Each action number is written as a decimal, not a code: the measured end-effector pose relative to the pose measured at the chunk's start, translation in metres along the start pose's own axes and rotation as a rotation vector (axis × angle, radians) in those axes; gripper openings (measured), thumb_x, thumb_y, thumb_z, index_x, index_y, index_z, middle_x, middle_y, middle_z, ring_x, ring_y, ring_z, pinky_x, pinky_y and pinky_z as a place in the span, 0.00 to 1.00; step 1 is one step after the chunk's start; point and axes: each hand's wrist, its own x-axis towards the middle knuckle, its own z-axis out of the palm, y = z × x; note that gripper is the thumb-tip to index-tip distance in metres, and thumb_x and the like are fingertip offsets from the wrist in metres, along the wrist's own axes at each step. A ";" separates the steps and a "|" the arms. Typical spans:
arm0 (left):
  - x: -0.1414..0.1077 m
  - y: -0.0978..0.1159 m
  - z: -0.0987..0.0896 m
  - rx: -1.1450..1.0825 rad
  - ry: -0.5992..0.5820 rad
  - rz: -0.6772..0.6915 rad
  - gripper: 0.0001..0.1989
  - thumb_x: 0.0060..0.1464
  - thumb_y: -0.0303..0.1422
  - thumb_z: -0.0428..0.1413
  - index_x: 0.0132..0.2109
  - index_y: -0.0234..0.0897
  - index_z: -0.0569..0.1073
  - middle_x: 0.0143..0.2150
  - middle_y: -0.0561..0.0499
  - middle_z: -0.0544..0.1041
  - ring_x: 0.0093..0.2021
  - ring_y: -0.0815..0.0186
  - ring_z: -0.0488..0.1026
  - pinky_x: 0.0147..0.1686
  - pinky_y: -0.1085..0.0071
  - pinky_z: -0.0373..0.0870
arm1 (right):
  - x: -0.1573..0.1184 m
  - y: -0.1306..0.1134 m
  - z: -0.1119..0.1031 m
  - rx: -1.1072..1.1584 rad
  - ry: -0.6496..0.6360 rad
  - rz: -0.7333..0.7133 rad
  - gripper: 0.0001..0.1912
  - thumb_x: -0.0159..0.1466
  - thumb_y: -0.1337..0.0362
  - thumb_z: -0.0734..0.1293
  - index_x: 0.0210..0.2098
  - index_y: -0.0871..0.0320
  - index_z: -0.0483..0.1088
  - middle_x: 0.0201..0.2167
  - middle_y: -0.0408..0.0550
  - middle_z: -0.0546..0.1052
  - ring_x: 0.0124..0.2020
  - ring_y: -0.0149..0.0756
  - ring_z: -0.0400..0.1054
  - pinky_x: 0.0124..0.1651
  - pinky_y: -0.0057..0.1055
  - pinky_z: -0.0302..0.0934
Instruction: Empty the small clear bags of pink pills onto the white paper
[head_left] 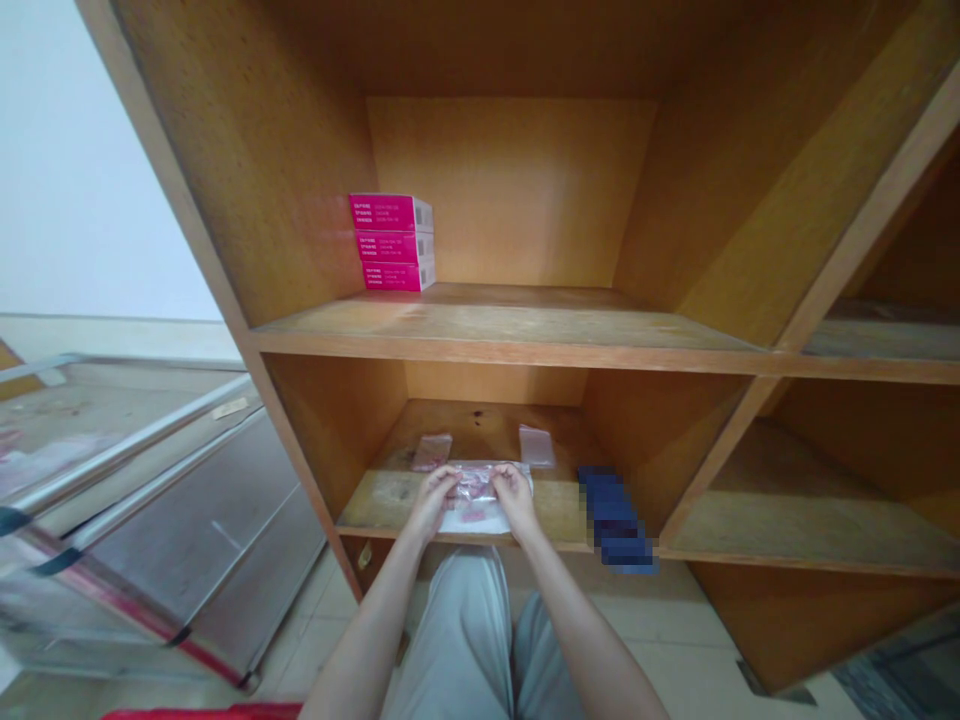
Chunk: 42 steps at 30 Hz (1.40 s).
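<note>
Between my two hands, over the front of the lower shelf, is a clear plastic bag (475, 484) with small pinkish things inside. My left hand (436, 495) pinches its left edge, and my right hand (513, 493) pinches its right edge. Under the bag lies a white sheet (491, 522), with a small pink piece (474, 516) on it. Behind my left hand rests a small clear packet (433, 452) with reddish contents. Another clear plastic packet (536, 446) lies behind my right hand; its contents are hard to make out.
Three pink boxes (394, 247) are stacked on the upper shelf (525, 325) at left. A blurred-out dark blue object (615, 515) lies on the lower shelf's right side, past its front edge. A metal-framed cart (187, 500) stands left of the wooden cabinet.
</note>
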 end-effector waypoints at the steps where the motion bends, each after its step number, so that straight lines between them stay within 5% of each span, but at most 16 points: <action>1: 0.000 -0.001 0.000 0.022 -0.013 0.014 0.13 0.38 0.37 0.60 0.31 0.34 0.68 0.26 0.53 0.73 0.26 0.68 0.72 0.24 0.74 0.69 | -0.001 -0.001 0.000 -0.001 -0.013 0.002 0.06 0.53 0.61 0.61 0.24 0.56 0.63 0.18 0.38 0.64 0.21 0.29 0.59 0.25 0.24 0.53; 10: 0.003 -0.004 -0.002 0.208 -0.031 0.093 0.12 0.39 0.37 0.60 0.31 0.33 0.73 0.27 0.51 0.74 0.28 0.69 0.70 0.28 0.76 0.65 | -0.002 -0.002 0.001 0.061 -0.096 0.032 0.07 0.54 0.58 0.62 0.26 0.56 0.63 0.16 0.38 0.64 0.19 0.28 0.59 0.23 0.23 0.53; 42: -0.001 -0.001 0.002 0.325 -0.084 0.173 0.11 0.39 0.37 0.60 0.28 0.34 0.74 0.26 0.50 0.74 0.29 0.68 0.68 0.29 0.75 0.62 | -0.006 -0.001 0.004 0.009 -0.179 -0.037 0.06 0.51 0.61 0.66 0.27 0.56 0.67 0.25 0.43 0.72 0.27 0.32 0.66 0.31 0.27 0.61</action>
